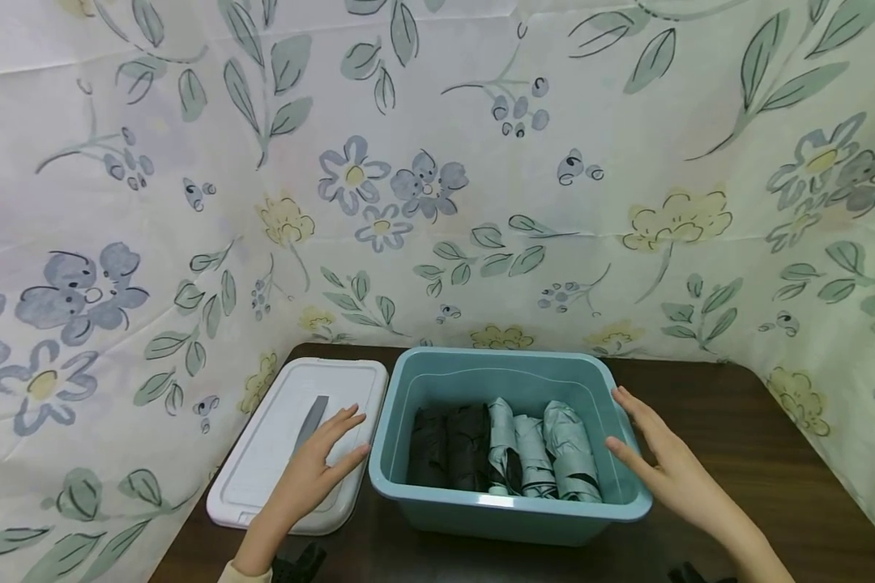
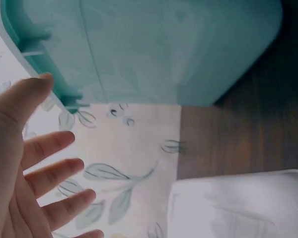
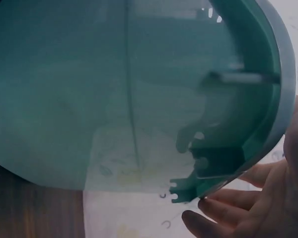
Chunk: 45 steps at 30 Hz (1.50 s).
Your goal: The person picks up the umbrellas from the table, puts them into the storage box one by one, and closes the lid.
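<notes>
- Head view: the left hand (image 1: 312, 474) and the right hand (image 1: 662, 463), fingers straight, flank a teal bin (image 1: 506, 510) holding folded umbrellas (image 1: 506, 457); a white lid (image 1: 292, 441) lies under the left hand.
- Left wrist view: spread fingers (image 2: 47, 146) just beside the bin's rim.
- Right wrist view: fingers (image 3: 228, 210) at the rim's underside.

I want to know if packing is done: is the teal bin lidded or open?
Open. The teal bin has no lid on; folded umbrellas show inside, and the white lid lies flat beside it.
</notes>
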Motion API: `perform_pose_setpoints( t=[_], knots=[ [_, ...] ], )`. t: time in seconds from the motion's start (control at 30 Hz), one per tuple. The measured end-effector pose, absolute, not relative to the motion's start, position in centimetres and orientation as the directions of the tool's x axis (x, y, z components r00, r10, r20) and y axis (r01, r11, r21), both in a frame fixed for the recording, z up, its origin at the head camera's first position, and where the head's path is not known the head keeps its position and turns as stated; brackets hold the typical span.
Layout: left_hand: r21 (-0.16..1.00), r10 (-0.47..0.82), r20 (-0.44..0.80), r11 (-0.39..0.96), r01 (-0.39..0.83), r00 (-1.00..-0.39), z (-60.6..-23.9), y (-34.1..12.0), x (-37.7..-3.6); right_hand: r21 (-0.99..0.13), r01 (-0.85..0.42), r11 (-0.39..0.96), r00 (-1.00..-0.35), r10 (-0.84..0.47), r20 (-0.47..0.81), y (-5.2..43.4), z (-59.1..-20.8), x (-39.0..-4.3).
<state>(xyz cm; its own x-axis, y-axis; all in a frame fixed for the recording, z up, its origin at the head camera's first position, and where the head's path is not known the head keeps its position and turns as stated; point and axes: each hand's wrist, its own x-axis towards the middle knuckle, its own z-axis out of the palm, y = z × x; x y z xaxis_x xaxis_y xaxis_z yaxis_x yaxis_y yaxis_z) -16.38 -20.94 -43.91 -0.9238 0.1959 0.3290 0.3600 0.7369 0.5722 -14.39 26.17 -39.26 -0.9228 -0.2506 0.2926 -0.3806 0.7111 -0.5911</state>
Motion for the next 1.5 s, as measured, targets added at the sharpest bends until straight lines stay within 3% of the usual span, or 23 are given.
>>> perform_pose_setpoints(
  t=[0.47,0.87,1.23,1.5],
  knots=[
    [0.512,0.063,0.253,0.838,0.189,-0.965,-46.9,-24.0,-18.5,-0.641,-0.374,0.670,-0.925,-0.224,0.306,25.9,-40.6,-12.5],
    [0.477,0.024,0.296,0.863,0.170,-0.955,-48.6,-26.1,-20.2,-0.662,-0.327,0.674,-0.944,-0.197,0.265,26.1,-40.9,-12.5],
    [0.487,-0.043,0.212,0.871,0.067,-0.976,-48.8,-27.1,-21.9,-0.690,-0.305,0.656,-0.952,-0.185,0.245,26.1,-40.9,-12.5],
    [0.487,-0.078,0.241,0.872,0.050,-0.967,-49.9,-28.0,-22.7,-0.738,-0.286,0.611,-0.958,-0.191,0.213,25.7,-41.0,-12.0]
  ],
)
